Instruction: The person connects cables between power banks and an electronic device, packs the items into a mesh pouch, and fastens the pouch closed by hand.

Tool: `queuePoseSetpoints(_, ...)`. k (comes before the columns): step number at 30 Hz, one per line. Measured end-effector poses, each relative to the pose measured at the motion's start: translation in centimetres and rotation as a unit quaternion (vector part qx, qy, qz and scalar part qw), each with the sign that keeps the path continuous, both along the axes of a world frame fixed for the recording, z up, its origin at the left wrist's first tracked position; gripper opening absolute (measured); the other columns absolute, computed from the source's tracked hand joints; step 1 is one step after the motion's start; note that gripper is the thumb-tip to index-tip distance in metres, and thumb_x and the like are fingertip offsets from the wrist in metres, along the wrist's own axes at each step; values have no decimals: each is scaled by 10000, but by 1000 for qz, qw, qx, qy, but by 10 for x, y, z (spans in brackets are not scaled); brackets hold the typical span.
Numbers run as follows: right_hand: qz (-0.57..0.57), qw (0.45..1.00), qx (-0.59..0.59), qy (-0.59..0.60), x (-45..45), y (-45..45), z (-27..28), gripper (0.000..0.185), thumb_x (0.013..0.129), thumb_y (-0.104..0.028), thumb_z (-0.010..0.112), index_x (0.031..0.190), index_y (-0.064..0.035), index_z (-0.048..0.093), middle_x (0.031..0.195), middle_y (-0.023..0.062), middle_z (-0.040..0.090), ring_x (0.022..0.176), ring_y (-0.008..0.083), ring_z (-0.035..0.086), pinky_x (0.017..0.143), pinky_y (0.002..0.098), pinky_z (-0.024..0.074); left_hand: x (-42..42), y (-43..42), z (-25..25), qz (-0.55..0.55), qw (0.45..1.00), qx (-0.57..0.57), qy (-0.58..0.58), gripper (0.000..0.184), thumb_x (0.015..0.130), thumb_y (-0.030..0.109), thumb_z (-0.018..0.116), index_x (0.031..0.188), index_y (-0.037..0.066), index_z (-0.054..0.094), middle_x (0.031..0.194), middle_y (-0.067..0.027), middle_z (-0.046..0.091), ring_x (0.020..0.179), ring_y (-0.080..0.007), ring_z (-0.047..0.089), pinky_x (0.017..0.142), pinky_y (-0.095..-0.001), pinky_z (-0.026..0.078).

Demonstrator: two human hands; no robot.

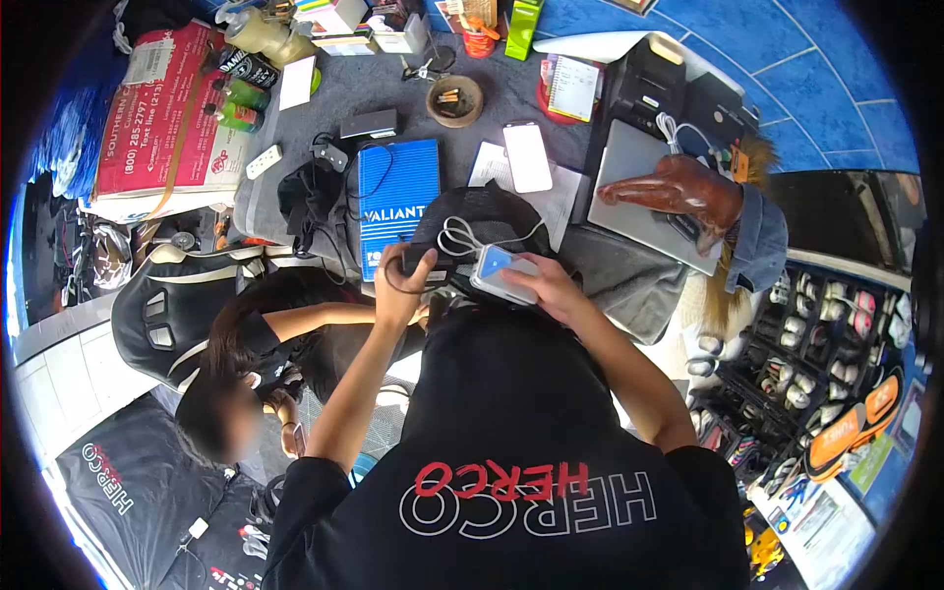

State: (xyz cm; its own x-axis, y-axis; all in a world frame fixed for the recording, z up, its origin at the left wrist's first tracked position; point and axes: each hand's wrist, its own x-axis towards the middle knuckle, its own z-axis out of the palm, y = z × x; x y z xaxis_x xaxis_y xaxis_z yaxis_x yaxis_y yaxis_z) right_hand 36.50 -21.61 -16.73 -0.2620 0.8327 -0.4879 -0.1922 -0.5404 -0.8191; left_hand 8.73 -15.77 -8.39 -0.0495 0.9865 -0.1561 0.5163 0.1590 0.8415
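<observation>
My right hand [547,287] is closed on a pale, flat rectangular device [504,274] with a blue patch on top. A looped white cable [460,236] lies just beyond it. My left hand [403,280] is closed around a small dark object [430,267], with a thin dark cord by the fingers; its kind is unclear. Between and beyond both hands rests a black fabric item [484,208]. Beyond my left hand lies a blue box or folder [398,197] marked VALIANT.
A person [270,334] sits close on my left, an arm reaching toward my left forearm. The grey-covered table holds a white phone [528,157], a round bowl [454,101] and a laptop [639,182] under a brown horse figure [678,192]. Shoe racks [806,334] stand right.
</observation>
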Motion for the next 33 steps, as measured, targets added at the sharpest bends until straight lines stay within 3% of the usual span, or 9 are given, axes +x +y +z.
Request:
queuePoseSetpoints(3,14,994,103,-34,-11,9,-19,446,897,-201,790,1259,-5,618,1144,97,686,1041,159,659,893,297,523,7,3,5,-18,998,8,54,540,838,390,817,1042,-85,663,982,-202,662,896,-340,654,822,-384,514)
queuePoseSetpoints(4,-38,999,-12,12,-12,15,-10,482,888,-214,801,1274,4,611,1155,102,686,1051,164,655,904,301,519,10,6,1,-31,996,28,81,531,834,383,825,1044,-78,667,997,-205,677,891,-323,667,813,-384,521)
queuePoseSetpoints(6,-27,990,43,-135,-5,18,-58,528,863,-254,828,1266,15,620,1156,106,693,1062,166,647,929,313,508,6,15,-27,-60,993,56,90,581,813,420,845,1084,-65,676,1058,-239,696,932,-327,698,826,-393,541)
queuePoseSetpoints(11,-34,940,176,-292,3,16,-50,498,842,-267,834,1220,0,649,1160,130,698,1089,217,661,960,334,501,43,21,-47,-98,971,-165,140,659,802,546,800,999,-65,656,935,-261,727,883,-457,711,776,-460,563)
queuePoseSetpoints(13,-53,917,189,-347,6,21,-37,516,832,-275,837,1224,0,644,1175,149,693,1131,256,656,976,352,498,58,22,-43,-89,978,-111,155,651,814,526,793,1001,-74,622,916,-272,722,882,-469,705,782,-472,563)
queuePoseSetpoints(17,-84,861,287,-411,18,28,-27,612,903,-306,740,1398,-16,526,1231,229,609,1155,398,592,991,438,465,74,34,-58,-179,979,-39,84,786,821,507,779,1279,-93,559,1100,-359,663,1061,-475,662,931,-488,537)
queuePoseSetpoints(20,-23,845,298,-443,26,27,-39,614,950,-311,672,1456,-28,467,1264,255,588,1191,421,567,1015,450,459,76,34,-63,-209,952,64,214,735,843,422,765,1348,-50,515,1361,-272,504,1269,-453,499,1036,-462,466)
queuePoseSetpoints(27,72,796,251,-546,24,30,-5,645,989,-394,582,1529,-102,383,1253,282,590,1143,456,604,967,500,511,58,50,-53,-237,923,98,286,668,897,395,703,1339,-58,490,1301,-278,572,1238,-452,543,1086,-468,429)
queuePoseSetpoints(33,119,760,288,-571,24,34,4,695,971,-391,610,1576,-239,304,1178,258,615,953,441,677,805,486,570,51,54,-68,-214,907,144,333,718,846,342,742,1422,30,448,1322,-102,586,1155,-307,631,857,-366,588)
